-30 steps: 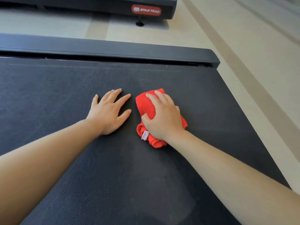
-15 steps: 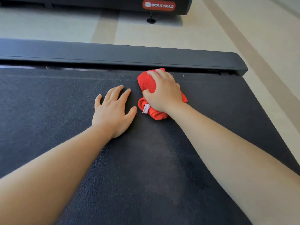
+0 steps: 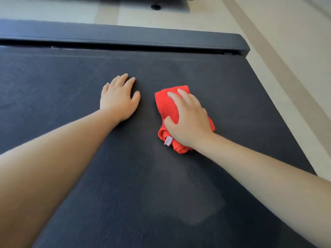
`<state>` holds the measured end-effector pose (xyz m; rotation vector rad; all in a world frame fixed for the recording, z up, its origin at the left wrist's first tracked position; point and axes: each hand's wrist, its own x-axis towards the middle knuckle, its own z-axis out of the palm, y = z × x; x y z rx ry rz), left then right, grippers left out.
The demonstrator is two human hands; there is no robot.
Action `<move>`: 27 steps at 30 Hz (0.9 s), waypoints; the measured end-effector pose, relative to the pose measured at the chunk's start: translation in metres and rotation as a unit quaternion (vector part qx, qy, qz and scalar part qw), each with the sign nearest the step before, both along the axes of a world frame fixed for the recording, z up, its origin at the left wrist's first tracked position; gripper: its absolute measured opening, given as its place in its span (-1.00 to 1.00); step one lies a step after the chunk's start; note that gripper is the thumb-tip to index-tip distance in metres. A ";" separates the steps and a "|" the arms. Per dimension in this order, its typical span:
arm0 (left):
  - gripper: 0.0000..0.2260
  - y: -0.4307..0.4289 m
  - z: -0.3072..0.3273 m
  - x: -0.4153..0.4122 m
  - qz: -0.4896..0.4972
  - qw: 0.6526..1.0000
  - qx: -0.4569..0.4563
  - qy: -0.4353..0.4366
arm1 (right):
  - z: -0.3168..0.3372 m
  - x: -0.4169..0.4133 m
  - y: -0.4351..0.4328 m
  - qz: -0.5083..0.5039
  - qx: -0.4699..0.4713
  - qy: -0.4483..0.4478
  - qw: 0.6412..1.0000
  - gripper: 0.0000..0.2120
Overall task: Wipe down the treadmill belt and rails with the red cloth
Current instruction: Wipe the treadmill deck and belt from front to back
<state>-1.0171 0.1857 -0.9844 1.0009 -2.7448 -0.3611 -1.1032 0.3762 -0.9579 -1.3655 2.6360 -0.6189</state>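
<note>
The dark treadmill belt fills most of the view, with a black rail running along its far edge. A bunched red cloth with a small white tag lies on the belt right of centre. My right hand lies on top of the cloth, fingers spread over it and thumb pressed against its left side. My left hand rests flat on the bare belt just left of the cloth, fingers straight, apart from it. A paler streak runs down the belt below the cloth.
Beige floor lies beyond the rail and along the belt's right edge. The foot of another machine stands on the floor at the top of the view.
My right hand has pulled the cloth back from the far rail toward me, down the belt. My left hand stays flat on the belt in about the same place.
</note>
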 end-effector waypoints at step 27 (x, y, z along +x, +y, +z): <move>-0.52 0.089 0.004 0.142 -0.072 0.997 0.013 -0.033 | -0.001 0.153 0.118 0.041 -0.002 -0.013 0.999 -0.40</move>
